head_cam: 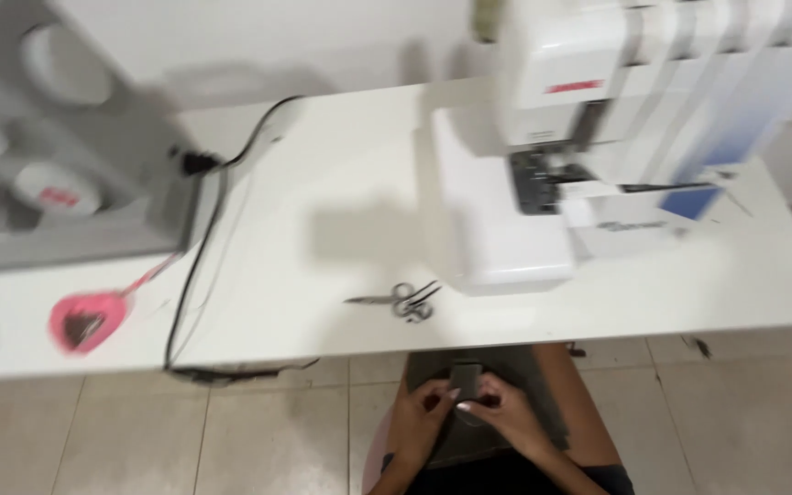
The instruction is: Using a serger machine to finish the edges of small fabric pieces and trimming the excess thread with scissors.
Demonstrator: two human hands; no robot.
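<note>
A white table [341, 183] fills most of this blurred view from above, and everything here is placed against it. At its far left end sits a grey sewing machine [57, 137]; just in front of that, near the table's front edge, lies a pink heart-shaped dish [87, 321], with a black power cord [196, 266] running past it and off the edge. Toward the middle of the front edge lies a pair of small scissors [405, 301]. On the right half stands a white overlock machine [579, 137]. Below the front edge, over the tiled floor [139, 431], the left hand [419, 417] and right hand [506, 420] meet in the person's lap, fingers curled around a small dark piece of fabric [466, 383], pinching it from both sides. With the fabric held off the table, a loosened pinch would likely let it fall to the floor.
</note>
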